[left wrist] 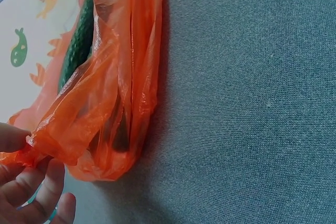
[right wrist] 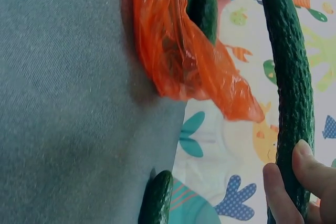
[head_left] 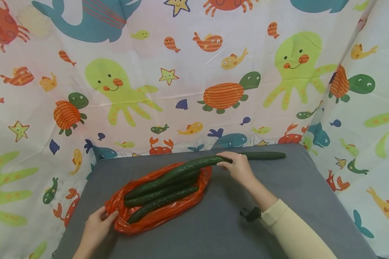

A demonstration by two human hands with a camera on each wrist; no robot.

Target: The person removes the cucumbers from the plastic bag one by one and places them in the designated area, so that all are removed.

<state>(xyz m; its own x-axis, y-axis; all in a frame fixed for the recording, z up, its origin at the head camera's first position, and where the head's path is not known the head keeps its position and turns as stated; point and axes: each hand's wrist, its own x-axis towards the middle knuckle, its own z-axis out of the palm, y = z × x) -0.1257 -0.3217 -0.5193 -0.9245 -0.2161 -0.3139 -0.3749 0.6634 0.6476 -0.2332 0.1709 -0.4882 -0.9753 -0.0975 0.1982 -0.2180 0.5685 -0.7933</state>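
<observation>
My right hand grips the right end of a long dark green cucumber, thumb and fingers round it. That cucumber slants down to the left over an open orange plastic bag; in the right wrist view it stands apart from the bag. At the bag's near left end, my left hand pinches the crumpled plastic between thumb and fingers. Inside the bag lie two more cucumbers, one in front and one behind. Another cucumber lies on the table behind my right hand, its left part hidden.
A grey cloth-covered table carries everything. Behind it and at both sides hangs a white curtain printed with sea animals. A small black device sits by my right sleeve.
</observation>
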